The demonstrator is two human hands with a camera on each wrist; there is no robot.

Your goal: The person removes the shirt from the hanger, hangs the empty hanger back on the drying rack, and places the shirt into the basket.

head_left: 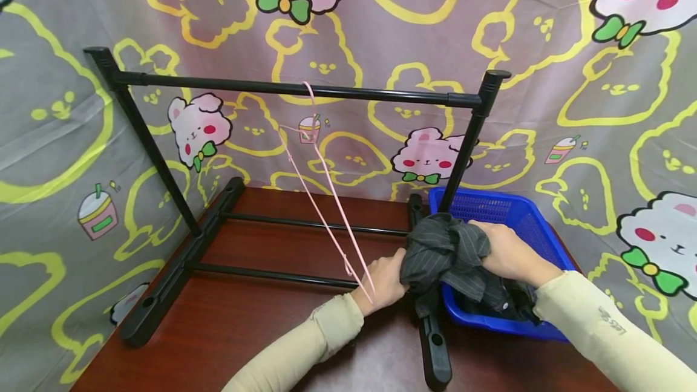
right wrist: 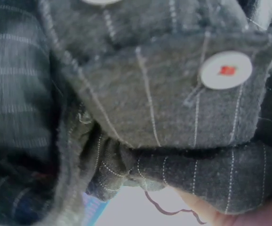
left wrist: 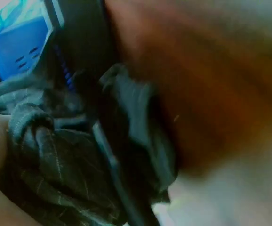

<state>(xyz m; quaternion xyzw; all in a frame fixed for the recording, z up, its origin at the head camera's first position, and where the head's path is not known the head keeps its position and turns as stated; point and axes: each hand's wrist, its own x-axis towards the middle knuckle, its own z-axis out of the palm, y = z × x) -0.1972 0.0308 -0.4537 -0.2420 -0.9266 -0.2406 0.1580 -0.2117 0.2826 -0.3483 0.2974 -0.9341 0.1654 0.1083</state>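
Note:
A dark grey pinstriped shirt [head_left: 443,256] is bunched up between both hands, over the right leg of a black rack and the near side of a blue basket. My left hand [head_left: 383,280] grips its left side. On the right, my right hand [head_left: 503,250] grasps the upper folds. A cuff with a white button [right wrist: 226,70] fills much of the right wrist view. From the rack's top bar hangs a pink hanger [head_left: 329,183], whose lower end overlaps the left wrist in the head view. Folds of cloth hide most of the fingertips.
The black rack [head_left: 283,87] stands on a reddish-brown table [head_left: 261,313], with two low crossbars between its feet. Beside its right upright sits the blue basket [head_left: 544,238], with dark cloth inside. A patterned curtain [head_left: 572,95] surrounds the table's back and sides.

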